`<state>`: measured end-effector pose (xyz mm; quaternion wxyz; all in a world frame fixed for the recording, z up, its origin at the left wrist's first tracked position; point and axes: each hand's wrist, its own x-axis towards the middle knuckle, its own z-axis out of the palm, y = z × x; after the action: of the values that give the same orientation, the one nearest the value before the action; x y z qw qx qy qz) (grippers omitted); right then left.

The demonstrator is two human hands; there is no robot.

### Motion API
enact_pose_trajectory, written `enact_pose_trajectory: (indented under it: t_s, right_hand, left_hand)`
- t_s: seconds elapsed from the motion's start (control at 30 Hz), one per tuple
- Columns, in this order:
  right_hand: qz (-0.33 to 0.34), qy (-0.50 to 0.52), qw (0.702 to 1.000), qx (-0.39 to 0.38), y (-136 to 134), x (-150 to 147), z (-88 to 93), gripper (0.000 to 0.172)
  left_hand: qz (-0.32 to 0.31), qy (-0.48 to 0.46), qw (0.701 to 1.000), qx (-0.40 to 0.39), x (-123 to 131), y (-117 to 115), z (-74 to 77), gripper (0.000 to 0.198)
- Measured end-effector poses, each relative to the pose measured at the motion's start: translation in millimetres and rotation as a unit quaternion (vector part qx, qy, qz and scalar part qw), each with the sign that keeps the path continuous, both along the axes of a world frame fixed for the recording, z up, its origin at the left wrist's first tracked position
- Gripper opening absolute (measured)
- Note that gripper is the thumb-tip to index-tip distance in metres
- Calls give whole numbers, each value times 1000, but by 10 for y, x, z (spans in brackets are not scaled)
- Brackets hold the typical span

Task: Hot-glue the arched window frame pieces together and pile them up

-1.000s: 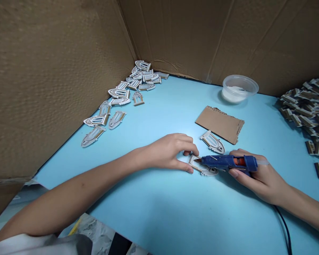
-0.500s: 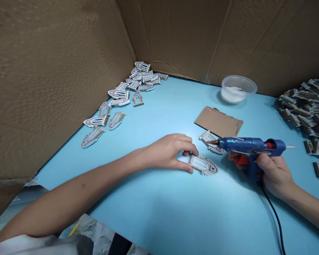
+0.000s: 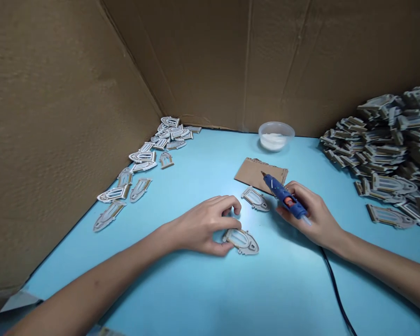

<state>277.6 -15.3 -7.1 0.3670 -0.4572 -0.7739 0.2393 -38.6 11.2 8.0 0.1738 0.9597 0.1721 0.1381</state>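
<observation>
My left hand (image 3: 213,225) rests at the middle of the blue table, thumb and index finger gripping the flat end of a small arched window-shaped piece (image 3: 243,241). That piece lies flat, its pointed end to the right. My right hand (image 3: 311,212) is wrapped round a blue hot glue gun (image 3: 283,193), whose nozzle points up and left above a torn piece of cardboard (image 3: 252,174). A glue stick end sticks out of its back. Between the hands lies a second arched piece (image 3: 255,199), touched by neither.
Loose arched pieces (image 3: 143,157) trail along the left cardboard wall (image 3: 49,116). A large heap of them (image 3: 367,144) stands at the right. Near the back wall sits a clear plastic tub (image 3: 276,136) with white contents. The gun's black cable (image 3: 336,294) runs towards the front edge.
The glue gun has swung from pointing left to pointing up and left, its nozzle now over the cardboard. My left hand stays on the same piece. The camera view has shifted right and up.
</observation>
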Motion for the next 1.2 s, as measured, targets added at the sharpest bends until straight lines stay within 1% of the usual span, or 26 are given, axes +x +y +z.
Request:
enact_pose_trajectory:
  t_s: [0.03, 0.1, 0.17, 0.2, 0.27, 0.33, 0.37, 0.4, 0.5, 0.57, 0.63, 0.67, 0.7, 0.83, 0.9, 0.97, 1.1, 1.2]
  right_hand:
    - [26, 13, 999, 22, -12, 1, 1, 21]
    - [99, 40, 990, 88, -45, 8, -11, 19]
    - [176, 51, 970, 156, -88, 12, -39, 16]
    - [214, 38, 958, 185, -110, 7, -58, 15]
    - [276, -42, 934, 221, -151, -20, -103, 14]
    - [314, -153, 907, 235, -179, -64, -148, 15]
    - [319, -196, 898, 232, -185, -87, -168, 16]
    - [317, -219, 895, 226, -185, -107, -184, 17]
    - [294, -238, 901, 213, -159, -142, -205, 30]
    - [275, -244, 907, 207, -135, -144, -200, 41]
    - [265, -247, 911, 197, -114, -141, -189, 46]
    - [266, -244, 913, 191, -105, -139, -184, 47]
    - [271, -237, 915, 184, -98, -139, -181, 47]
    - [282, -212, 918, 181, -71, -142, -193, 45]
    - [282, -209, 918, 183, -61, -145, -204, 44]
    - [285, -205, 918, 184, -55, -148, -213, 44]
    - [280, -198, 918, 201, -53, -153, -228, 44]
    - [275, -193, 917, 215, -54, -152, -241, 43]
  left_hand:
    - [5, -20, 1000, 12, 17, 4, -33, 29]
    - [34, -58, 997, 26, 48, 40, -99, 29]
    - [77, -91, 993, 24, 71, 105, -148, 29]
    - [99, -107, 989, 20, 78, 145, -163, 30]
    - [130, -132, 983, 12, 89, 230, -177, 32]
    - [133, -138, 981, 7, 101, 313, -179, 32]
    - [125, -133, 983, 7, 109, 350, -179, 32]
    - [115, -125, 985, 9, 118, 382, -178, 31]
    - [88, -101, 990, 34, 153, 451, -163, 34]
    - [73, -80, 993, 54, 185, 475, -125, 46]
    - [64, -44, 995, 60, 229, 491, -59, 62]
    - [59, -19, 996, 58, 258, 499, -18, 65]
    - [53, 6, 997, 54, 293, 509, 25, 64]
    - [17, 89, 994, 55, 468, 559, 159, 42]
    - [8, 109, 992, 60, 550, 583, 187, 38]
    - [4, 129, 989, 73, 610, 598, 195, 43]
    - [-16, 166, 979, 115, 668, 600, 204, 62]
    - [-22, 185, 976, 113, 705, 576, 238, 66]
